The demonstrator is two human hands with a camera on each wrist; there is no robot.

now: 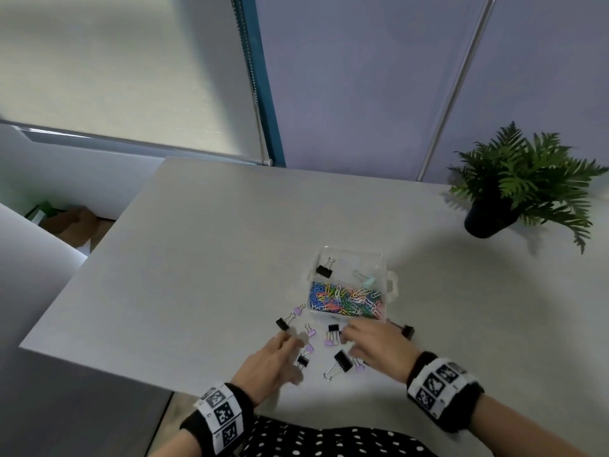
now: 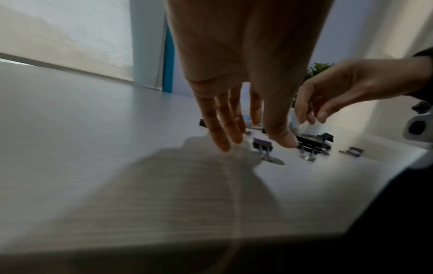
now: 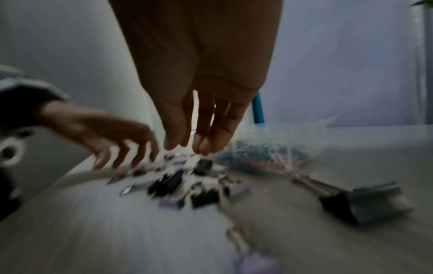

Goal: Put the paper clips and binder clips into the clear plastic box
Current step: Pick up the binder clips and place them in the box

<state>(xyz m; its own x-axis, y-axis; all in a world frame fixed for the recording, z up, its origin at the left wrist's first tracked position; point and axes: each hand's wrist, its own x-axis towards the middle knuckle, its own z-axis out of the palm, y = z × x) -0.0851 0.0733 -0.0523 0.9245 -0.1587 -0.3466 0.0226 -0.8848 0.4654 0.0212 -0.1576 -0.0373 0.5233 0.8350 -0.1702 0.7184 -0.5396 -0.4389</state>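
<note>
The clear plastic box stands open on the table; its near compartment is filled with coloured paper clips, and the far one holds a black binder clip and a mint one. Several black and purple binder clips lie loose in front of it, among them a large black one and one at the right. My left hand hovers over the left clips with straight fingers, holding nothing. My right hand hangs relaxed and empty just before the box. The right wrist view is blurred.
A potted fern stands at the table's far right corner. The grey table ends in an edge at the left and close in front of me. Behind it are a window blind and a wall.
</note>
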